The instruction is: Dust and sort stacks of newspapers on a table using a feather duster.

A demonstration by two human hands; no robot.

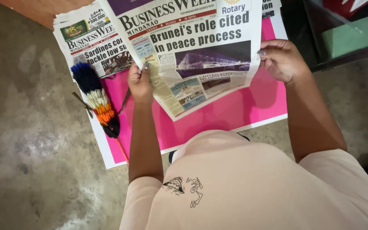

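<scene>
Bare concrete floor (pixel 30 140), mottled grey, with dark shelving at far right. A pink sheet (pixel 235 108) with a white border lay flat on the floor; no desk was in use.

Left fingers (pixel 138 71) were clenched on the left edge of the newspaper (pixel 192 55), thumb on top and the rest presumably beneath. Right fingers (pixel 265 54) were pinched on the right edge in like manner. The left hand (pixel 140 83) and right hand (pixel 283 59) held the paper spread and lifted, tilted over the pink sheet, its near corner hanging free.

Outward: a second newspaper (pixel 92 40) lay on the far-left part of the pink sheet. A feather duster (pixel 95 100), blue, white, orange and black, lay just left of the left hand, its thin red handle running toward the near edge.

Judgement: the held sheet was being opened or positioned. To do that well, both grips should stay even on opposite edges, keeping the paper taut so that it did not tear at the fold, and low enough to clear the duster.
</scene>
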